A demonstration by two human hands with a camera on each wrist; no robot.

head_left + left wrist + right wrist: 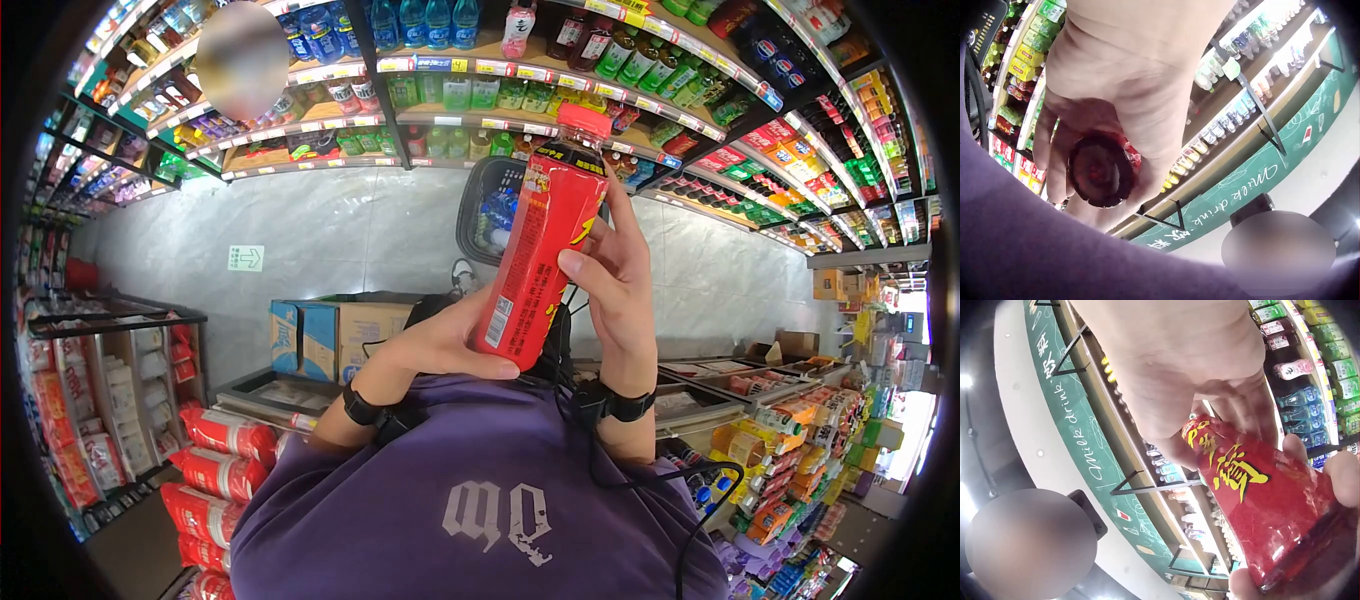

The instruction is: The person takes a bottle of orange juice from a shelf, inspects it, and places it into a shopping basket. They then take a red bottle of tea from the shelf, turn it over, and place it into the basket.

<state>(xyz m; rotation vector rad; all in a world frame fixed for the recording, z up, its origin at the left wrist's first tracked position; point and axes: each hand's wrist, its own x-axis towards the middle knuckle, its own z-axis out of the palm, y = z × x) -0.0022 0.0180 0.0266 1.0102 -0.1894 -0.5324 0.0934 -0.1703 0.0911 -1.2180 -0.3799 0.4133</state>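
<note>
A red-capped bottle with a red label (545,240) is held tilted before the chest, cap up. My left hand (445,340) grips its lower end, thumb across the front near the base. On its right side my right hand (620,280) holds it, thumb on the label and fingers behind. In the left wrist view the bottle's dark round base (1102,169) sits within the left hand (1129,81). Yellow characters on the red label (1260,494) face the right wrist view, beside the right hand (1179,356).
Drink shelves (460,66) curve across the front. A dark basket (466,215) with bottles in it stands on the floor behind the held bottle. Cardboard boxes (305,340) are at left of the body, red packages (215,470) at lower left, and more goods (780,450) at right.
</note>
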